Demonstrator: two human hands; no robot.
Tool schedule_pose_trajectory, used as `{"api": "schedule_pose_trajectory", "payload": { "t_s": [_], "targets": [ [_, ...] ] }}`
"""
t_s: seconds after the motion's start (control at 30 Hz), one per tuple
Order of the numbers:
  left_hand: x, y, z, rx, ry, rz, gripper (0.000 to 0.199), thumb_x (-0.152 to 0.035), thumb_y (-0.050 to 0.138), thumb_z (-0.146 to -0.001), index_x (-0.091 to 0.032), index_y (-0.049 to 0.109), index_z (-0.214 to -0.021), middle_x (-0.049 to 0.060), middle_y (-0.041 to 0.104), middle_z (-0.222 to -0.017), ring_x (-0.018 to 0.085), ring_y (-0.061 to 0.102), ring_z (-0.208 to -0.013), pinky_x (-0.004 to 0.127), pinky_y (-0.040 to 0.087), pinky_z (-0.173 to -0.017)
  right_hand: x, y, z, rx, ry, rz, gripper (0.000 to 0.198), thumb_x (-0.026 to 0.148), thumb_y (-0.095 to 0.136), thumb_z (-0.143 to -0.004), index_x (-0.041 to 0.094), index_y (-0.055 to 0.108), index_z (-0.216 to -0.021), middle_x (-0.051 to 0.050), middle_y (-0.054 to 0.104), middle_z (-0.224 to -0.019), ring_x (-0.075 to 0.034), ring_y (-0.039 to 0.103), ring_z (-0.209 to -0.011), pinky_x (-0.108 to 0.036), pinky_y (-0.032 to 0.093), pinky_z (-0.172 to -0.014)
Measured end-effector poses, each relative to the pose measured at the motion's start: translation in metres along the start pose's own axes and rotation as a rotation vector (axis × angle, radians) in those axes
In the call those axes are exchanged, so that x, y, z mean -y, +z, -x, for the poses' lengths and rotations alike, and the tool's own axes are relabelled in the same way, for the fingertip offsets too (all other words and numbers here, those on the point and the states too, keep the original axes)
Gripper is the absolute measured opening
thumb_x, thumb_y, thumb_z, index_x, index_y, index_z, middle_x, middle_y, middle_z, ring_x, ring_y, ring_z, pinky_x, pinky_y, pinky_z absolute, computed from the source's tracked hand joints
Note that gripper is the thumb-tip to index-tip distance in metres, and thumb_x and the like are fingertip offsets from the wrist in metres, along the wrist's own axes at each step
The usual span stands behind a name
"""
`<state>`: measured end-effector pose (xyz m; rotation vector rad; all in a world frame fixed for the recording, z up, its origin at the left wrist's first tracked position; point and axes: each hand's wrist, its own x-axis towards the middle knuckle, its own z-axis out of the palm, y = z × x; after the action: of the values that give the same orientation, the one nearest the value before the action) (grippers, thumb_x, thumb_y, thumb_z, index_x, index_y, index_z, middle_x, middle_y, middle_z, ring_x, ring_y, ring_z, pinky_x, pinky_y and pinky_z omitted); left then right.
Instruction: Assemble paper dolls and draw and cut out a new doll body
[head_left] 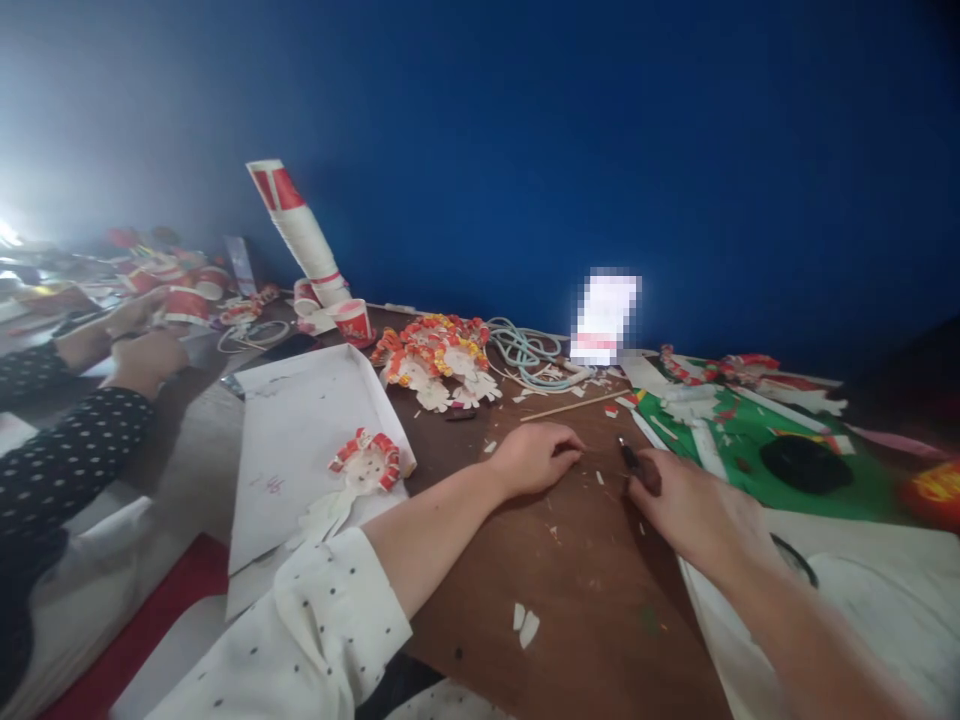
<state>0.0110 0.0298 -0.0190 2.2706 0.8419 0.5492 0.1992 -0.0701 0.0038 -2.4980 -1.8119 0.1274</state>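
Observation:
My left hand (536,462) rests on the brown table with its fingers curled and thumb pressed in; whether anything is between them is hidden. Just to its right, my right hand (694,510) is closed around a black pen (628,455) whose silvery end points up and away. A thin wooden stick (577,404) lies on the table beyond both hands. Left of my forearm, a paper-cut figure (367,468) with a red and white curled fringe lies on a white box lid (300,400). White paper scraps (528,628) are scattered over the wood.
Behind are a heap of fringed paper figures (439,355), a coiled pale cable (525,345), a lit phone (604,318) and a leaning stack of paper cups (304,235). On the right lies a green sheet (750,480) with cuttings. Another person's hands (146,350) work at the left.

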Motion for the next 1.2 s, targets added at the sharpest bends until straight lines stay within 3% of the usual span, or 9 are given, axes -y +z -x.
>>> {"api": "schedule_pose_trajectory", "payload": {
  "t_s": [0.13, 0.27, 0.47, 0.67, 0.8, 1.0, 1.2],
  "targets": [
    [0.001, 0.001, 0.000, 0.003, -0.010, 0.000, 0.023, -0.032, 0.055, -0.086, -0.022, 0.071, -0.099, 0.001, 0.073, -0.104, 0.017, 0.065, -0.095, 0.026, 0.048, -0.086, -0.003, -0.001, -0.004, -0.046, 0.041, -0.135, 0.037, 0.044, 0.051, -0.079, 0.029, 0.065, -0.110, -0.005, 0.074, -0.096, -0.031, 0.068, -0.085, -0.037, 0.044, -0.064],
    [0.001, 0.001, 0.000, -0.004, 0.015, -0.003, 0.022, -0.031, 0.056, -0.086, -0.023, 0.071, -0.099, 0.001, 0.072, -0.105, 0.016, 0.064, -0.097, 0.026, 0.047, -0.087, -0.001, -0.003, -0.001, -0.176, 0.031, -0.482, 0.046, 0.042, 0.057, -0.073, 0.021, 0.065, -0.113, -0.004, 0.073, -0.085, -0.025, 0.068, -0.077, -0.035, 0.048, -0.069],
    [-0.002, -0.001, 0.002, -0.014, 0.049, 0.024, 0.023, -0.029, 0.054, -0.087, -0.021, 0.071, -0.099, 0.002, 0.073, -0.101, 0.015, 0.065, -0.093, 0.024, 0.047, -0.085, 0.011, -0.003, 0.009, 0.007, -0.057, -0.985, 0.037, 0.050, 0.059, -0.076, 0.019, 0.065, -0.097, -0.003, 0.069, -0.076, -0.018, 0.063, -0.064, -0.027, 0.047, -0.054],
    [-0.010, 0.000, 0.002, 0.003, 0.019, 0.281, 0.031, -0.037, 0.052, -0.089, -0.016, 0.071, -0.101, 0.005, 0.074, -0.097, 0.015, 0.066, -0.090, 0.023, 0.048, -0.083, 0.022, 0.006, 0.012, 0.055, -0.132, -0.984, 0.029, 0.050, 0.058, -0.080, 0.022, 0.060, -0.090, 0.002, 0.060, -0.055, -0.017, 0.056, -0.049, -0.028, 0.045, -0.046],
    [-0.015, 0.000, 0.001, 0.022, -0.062, 0.416, 0.034, -0.041, 0.054, -0.088, -0.015, 0.072, -0.101, 0.005, 0.073, -0.095, 0.016, 0.065, -0.089, 0.023, 0.048, -0.083, 0.026, 0.008, 0.014, 0.056, -0.181, -1.028, 0.031, 0.051, 0.057, -0.082, 0.023, 0.059, -0.094, 0.000, 0.064, -0.062, -0.017, 0.056, -0.047, -0.030, 0.047, -0.047],
    [-0.018, 0.000, 0.001, 0.023, -0.122, 0.494, 0.035, -0.041, 0.057, -0.085, -0.015, 0.071, -0.103, 0.005, 0.072, -0.095, 0.014, 0.062, -0.083, 0.023, 0.047, -0.076, 0.027, 0.018, 0.013, 0.048, -0.114, -1.151, 0.047, 0.052, 0.065, -0.077, 0.021, 0.053, -0.110, 0.000, 0.066, -0.068, -0.015, 0.055, -0.048, -0.027, 0.044, -0.043],
    [-0.016, 0.001, 0.001, 0.070, -0.116, 0.464, 0.037, -0.050, 0.057, -0.083, -0.015, 0.069, -0.081, 0.000, 0.063, -0.072, 0.011, 0.052, -0.069, 0.021, 0.039, -0.063, 0.028, 0.023, 0.013, -0.011, -0.114, -1.114, 0.066, 0.050, 0.070, -0.076, 0.019, 0.043, -0.129, 0.002, 0.064, -0.068, -0.015, 0.057, -0.051, -0.025, 0.044, -0.043]
  ]
}}
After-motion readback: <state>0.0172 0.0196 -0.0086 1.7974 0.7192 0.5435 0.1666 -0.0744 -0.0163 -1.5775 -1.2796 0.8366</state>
